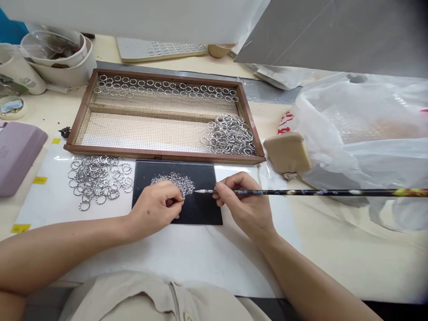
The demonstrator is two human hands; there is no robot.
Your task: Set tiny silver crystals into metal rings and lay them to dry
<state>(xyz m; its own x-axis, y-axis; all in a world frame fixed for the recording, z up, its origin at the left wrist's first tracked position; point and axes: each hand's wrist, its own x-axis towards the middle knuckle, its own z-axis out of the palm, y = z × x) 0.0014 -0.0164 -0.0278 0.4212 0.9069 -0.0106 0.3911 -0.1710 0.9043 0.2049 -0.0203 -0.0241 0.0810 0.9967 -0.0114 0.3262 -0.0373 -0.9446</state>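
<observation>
My left hand (157,205) is closed in a pinch over the left part of a black mat (200,214); whatever lies between its fingertips is too small to make out. A heap of tiny silvery pieces (182,182) lies on the mat beside those fingers. From the right, my right hand (245,200) grips a long dark patterned pen-like stick (287,192), its pale pointed tip directed left at the heap's edge. Many metal rings (95,176) are piled left of the mat. Behind it stands a wooden-framed mesh tray (160,156), with rows of rings and a ring pile (230,136).
A tan block (287,153) and white plastic bags (368,120) are at the right. At the left are a mauve case (20,156), a white cup (20,73) and nested bowls (67,67). Another board (133,51) with metal pieces lies behind the tray.
</observation>
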